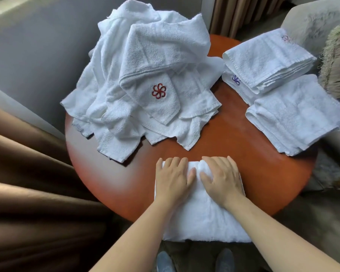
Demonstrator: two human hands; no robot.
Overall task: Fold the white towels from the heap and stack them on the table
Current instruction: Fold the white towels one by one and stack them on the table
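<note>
I am watching both hands pressing flat on the towel (202, 218), which is lying at the near edge of the round table (230, 138), its near end hanging over the rim. The left hand (174, 177) and the right hand (222, 177) are lying side by side, fingers straight and spread, gripping nothing, with a small ridge of cloth bunching between them. The heap (145, 75) is sitting at the far left of the table. The far stack (267, 59) and the near stack (298, 114) are resting on the right, just beside each other; how many towels each is holding I cannot tell
</note>
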